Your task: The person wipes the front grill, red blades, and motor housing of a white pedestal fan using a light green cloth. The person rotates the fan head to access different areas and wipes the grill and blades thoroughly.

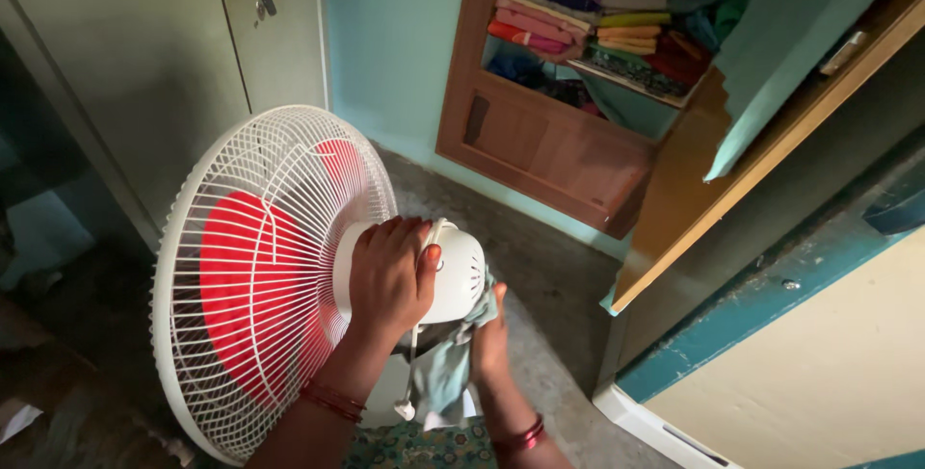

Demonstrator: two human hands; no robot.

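Left hand (388,274) steadies the fan, right hand (489,334) wipes.
I clasp the white plastic motor housing (462,272) so the white-caged red-bladed fan (255,281) stays put; right grips a pale green cloth (445,373).

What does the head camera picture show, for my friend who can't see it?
A person's left hand grips the white motor housing at the back of a white-caged fan with red blades, while the right hand presses a pale green cloth under it. Behind stands an open wooden cupboard of folded clothes.
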